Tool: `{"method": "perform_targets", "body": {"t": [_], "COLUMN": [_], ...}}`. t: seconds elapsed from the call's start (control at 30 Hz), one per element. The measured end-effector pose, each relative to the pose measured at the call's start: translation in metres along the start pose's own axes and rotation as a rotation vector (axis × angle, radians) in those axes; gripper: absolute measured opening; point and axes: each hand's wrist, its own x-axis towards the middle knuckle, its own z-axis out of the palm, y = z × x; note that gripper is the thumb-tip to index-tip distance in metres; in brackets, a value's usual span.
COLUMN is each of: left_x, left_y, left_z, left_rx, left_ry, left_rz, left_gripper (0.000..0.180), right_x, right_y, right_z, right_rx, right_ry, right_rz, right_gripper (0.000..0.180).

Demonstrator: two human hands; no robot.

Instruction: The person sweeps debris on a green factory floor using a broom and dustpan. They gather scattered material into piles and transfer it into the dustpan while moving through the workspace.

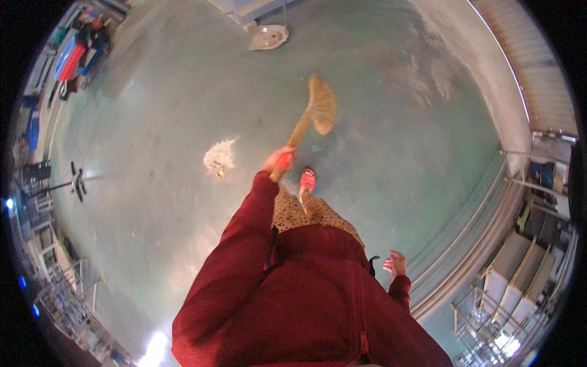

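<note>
My left hand [280, 160] is wrapped around the handle of a yellow straw broom [321, 105], held out in front of me. The broom's fan-shaped bristles point away and to the right, slightly blurred. Left of that hand, a small heap of whitish debris [220, 158] lies on the floor, apart from the broom. My right hand [396, 263] hangs by my right side, fingers loosely bent and apart, with nothing in it. Farther ahead rests a pale, flat, dustpan-like piece [269, 38] with bits on it and a thin upright rod beside it.
Greenish, smooth floor [153, 134] spreads around me. A black star-shaped stand base [76, 182] is at the left. Colourful bins [70, 58] stand far left. Along the right run a floor track [465, 244] and metal racks with pale panels [516, 272]. My red sandal [307, 178] shows below the broom.
</note>
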Motion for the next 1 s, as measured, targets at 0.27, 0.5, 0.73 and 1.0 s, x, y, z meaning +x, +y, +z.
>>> {"method": "perform_targets", "body": {"t": [0.27, 0.5, 0.73, 1.0], "left_x": [-0.152, -0.233, -0.200, -0.001], "left_y": [0.016, 0.007, 0.100, 0.226], "left_z": [-0.041, 0.045, 0.114, 0.143], "left_rx": [-0.407, -0.442, 0.023, -0.276], "left_ry": [0.303, 0.490, 0.385, 0.035], "left_rz": [0.199, 0.326, 0.217, 0.058], "left_gripper": [0.014, 0.017, 0.029, 0.016], "right_x": [0.094, 0.122, 0.152, 0.015], "right_y": [-0.151, -0.289, -0.375, -0.681], "right_z": [0.075, 0.175, 0.245, 0.383], "right_rx": [-0.287, -0.426, -0.360, 0.187], "right_ry": [-0.203, -0.347, -0.239, -0.325], "right_rz": [-0.072, -0.192, -0.848, -1.247], "right_gripper": [0.025, 0.028, 0.031, 0.035]}}
